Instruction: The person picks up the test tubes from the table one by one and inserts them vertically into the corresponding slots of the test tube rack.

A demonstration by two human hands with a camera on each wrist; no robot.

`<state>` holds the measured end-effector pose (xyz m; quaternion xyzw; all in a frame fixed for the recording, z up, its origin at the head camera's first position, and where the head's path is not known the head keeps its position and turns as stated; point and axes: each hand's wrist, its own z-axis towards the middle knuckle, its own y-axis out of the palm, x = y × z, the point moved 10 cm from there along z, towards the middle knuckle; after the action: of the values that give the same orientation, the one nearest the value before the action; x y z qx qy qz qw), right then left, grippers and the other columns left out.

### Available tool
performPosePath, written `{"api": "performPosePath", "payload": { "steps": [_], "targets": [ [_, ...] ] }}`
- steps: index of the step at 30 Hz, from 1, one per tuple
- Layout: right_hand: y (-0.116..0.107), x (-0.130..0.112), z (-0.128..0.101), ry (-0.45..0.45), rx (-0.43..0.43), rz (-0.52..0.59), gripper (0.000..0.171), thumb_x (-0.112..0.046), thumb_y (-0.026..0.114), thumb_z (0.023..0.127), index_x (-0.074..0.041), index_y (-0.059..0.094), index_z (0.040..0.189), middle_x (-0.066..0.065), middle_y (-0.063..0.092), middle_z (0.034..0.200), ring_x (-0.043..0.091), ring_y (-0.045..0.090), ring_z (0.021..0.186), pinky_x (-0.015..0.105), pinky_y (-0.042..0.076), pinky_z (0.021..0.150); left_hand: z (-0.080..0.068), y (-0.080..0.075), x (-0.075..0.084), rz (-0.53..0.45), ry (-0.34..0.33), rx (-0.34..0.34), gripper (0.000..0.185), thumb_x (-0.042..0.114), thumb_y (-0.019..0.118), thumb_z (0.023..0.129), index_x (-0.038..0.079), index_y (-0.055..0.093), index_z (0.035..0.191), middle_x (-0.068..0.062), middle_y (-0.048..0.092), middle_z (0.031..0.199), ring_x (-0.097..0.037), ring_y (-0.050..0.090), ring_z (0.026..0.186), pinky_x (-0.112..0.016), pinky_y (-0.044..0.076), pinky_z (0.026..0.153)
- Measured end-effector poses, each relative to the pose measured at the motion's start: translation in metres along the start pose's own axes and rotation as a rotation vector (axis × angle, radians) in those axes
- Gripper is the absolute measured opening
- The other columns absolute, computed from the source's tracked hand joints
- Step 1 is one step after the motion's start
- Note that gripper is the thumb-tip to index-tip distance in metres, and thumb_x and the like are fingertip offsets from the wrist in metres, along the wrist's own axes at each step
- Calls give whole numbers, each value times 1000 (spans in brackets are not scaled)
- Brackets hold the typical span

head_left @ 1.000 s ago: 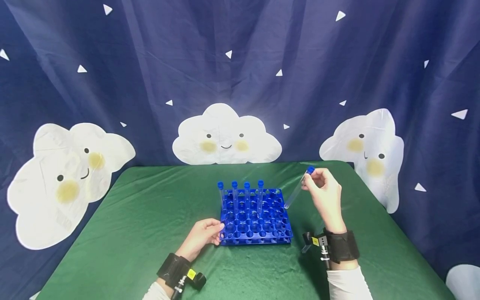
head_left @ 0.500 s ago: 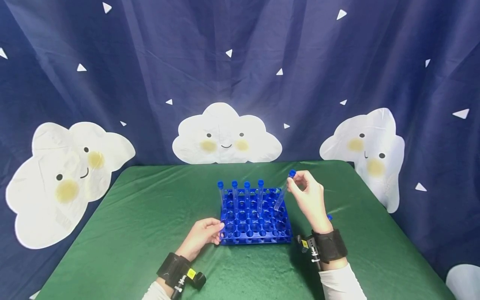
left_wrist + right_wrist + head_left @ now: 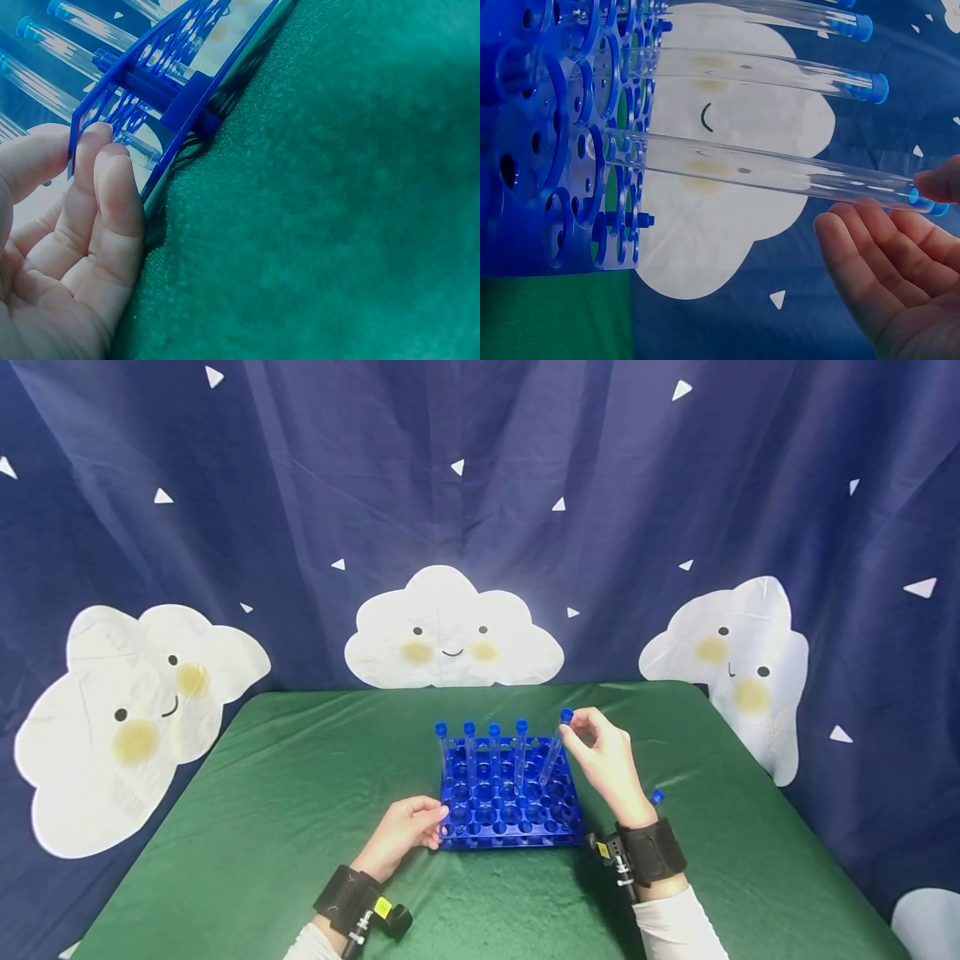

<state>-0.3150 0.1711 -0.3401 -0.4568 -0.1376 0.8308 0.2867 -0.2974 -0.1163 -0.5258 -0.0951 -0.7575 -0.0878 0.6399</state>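
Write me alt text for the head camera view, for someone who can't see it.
A person's right hand pinches the blue cap end of a clear test tube, tilted into a blue rack on a green table. The left hand holds the rack's near left corner; four capped tubes stand in its back row.

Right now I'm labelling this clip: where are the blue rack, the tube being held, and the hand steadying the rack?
blue rack (image 3: 510,814), head view, near front of its top plate.
held tube (image 3: 552,752), head view, middle of its clear body.
left hand (image 3: 405,831), head view, back of the hand.
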Motion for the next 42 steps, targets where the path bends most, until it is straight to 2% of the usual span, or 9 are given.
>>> {"api": "performPosePath", "payload": {
  "steps": [4, 21, 42],
  "targets": [
    [6, 0, 0, -1, -44, -5, 14, -11, 72, 86, -3, 64, 94, 13, 72, 89, 27, 70, 86, 45, 59, 72, 0, 0, 0, -2, -1, -2, 33, 22, 67, 91, -7, 60, 105, 0, 63, 72, -10, 59, 60, -24, 56, 58],
    [25, 4, -5, 10, -196, -38, 12, -13, 71, 88, -6, 64, 95, 11, 72, 93, 24, 69, 87, 43, 59, 79, 0, 0, -1, -10, -1, -1, 33, 22, 69, 90, -7, 61, 104, 1, 63, 72, -10, 59, 59, -24, 56, 57],
    [26, -1, -4, -8, -234, -47, 17, -11, 70, 89, -1, 65, 101, 14, 72, 96, 27, 70, 88, 45, 59, 80, 0, 0, -1, -14, -2, -2, 32, 22, 68, 90, -6, 61, 104, 1, 63, 72, -10, 59, 59, -23, 56, 57]
  ]
}}
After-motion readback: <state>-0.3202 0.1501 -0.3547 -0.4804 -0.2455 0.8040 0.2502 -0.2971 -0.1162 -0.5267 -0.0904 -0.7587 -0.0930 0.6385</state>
